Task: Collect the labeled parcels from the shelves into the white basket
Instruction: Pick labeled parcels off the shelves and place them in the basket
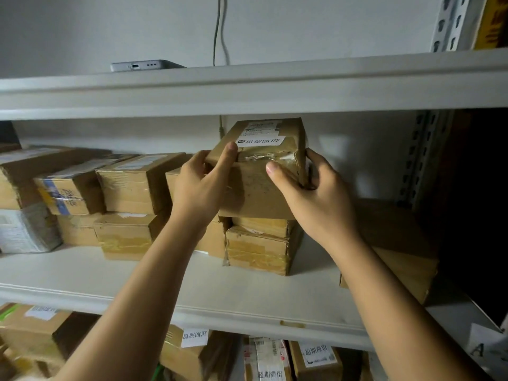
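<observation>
both hands, left and right, grip the labeled box at frame centre, atop a stack on the shelf. risk: dragging could topple the stack. basket not visible.

Head-worn view, seemingly close, toward shelves

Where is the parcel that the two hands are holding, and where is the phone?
parcel [255, 188]: head view, on its bare cardboard front, below the tape.
phone [143, 66]: head view, on its end edge, beside the charging port.
</observation>
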